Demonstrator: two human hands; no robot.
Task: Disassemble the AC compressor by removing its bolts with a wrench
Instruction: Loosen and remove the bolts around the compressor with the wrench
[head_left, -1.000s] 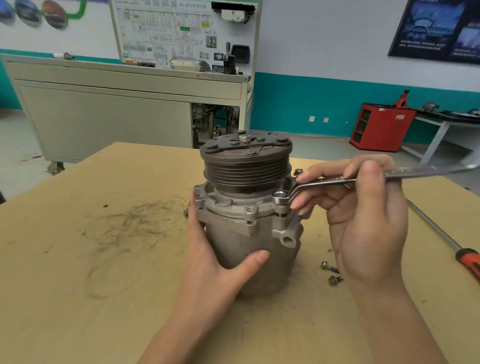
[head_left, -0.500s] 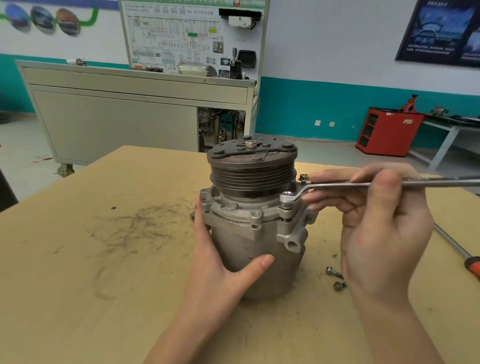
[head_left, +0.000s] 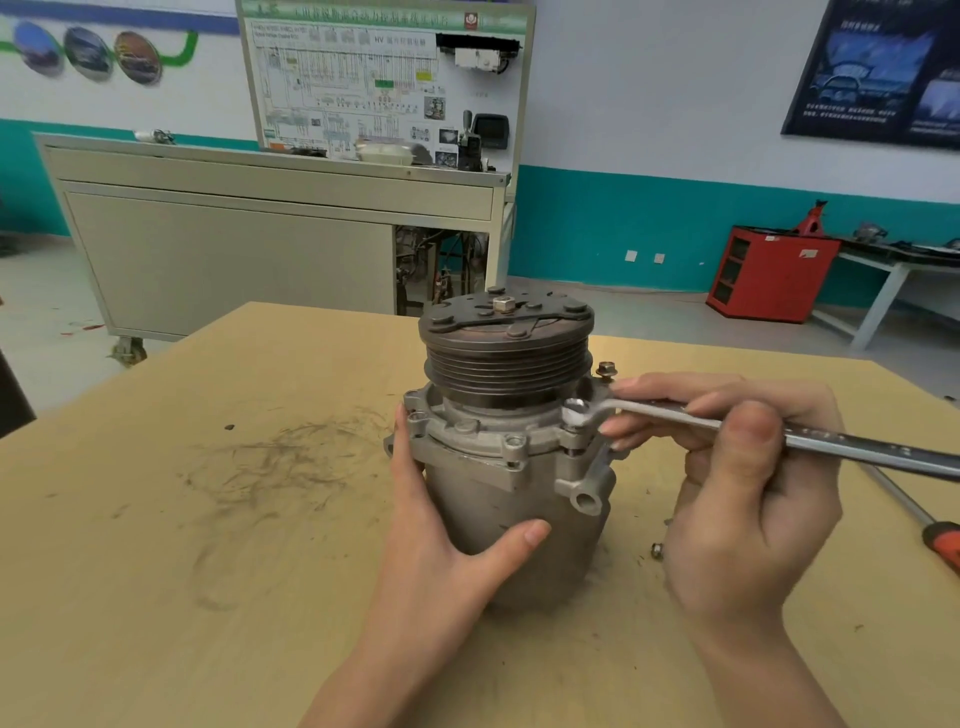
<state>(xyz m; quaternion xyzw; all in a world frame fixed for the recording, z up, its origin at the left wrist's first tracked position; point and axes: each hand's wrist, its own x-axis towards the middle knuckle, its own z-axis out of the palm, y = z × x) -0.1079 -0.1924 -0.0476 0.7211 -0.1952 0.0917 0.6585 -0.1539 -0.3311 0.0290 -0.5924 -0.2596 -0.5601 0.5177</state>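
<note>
Compressor (head_left: 511, 467) upright between left hand (head_left: 447, 530) and wrench-holding right hand (head_left: 743, 499)

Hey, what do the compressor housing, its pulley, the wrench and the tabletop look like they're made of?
Compressor housing: probably cast aluminium; matte pale grey with rounded cast lugs.
Pulley: likely steel; dark and dull, with brownish patches suggesting rust.
Wrench: likely chromed steel; polished, with bright glints.
Tabletop: wood or wood-look board; flat tan, scuffed with dark marks.

One head-worn wide-angle camera looks forward and down, close above the compressor (head_left: 519, 499) on the table (head_left: 130, 597).
</note>
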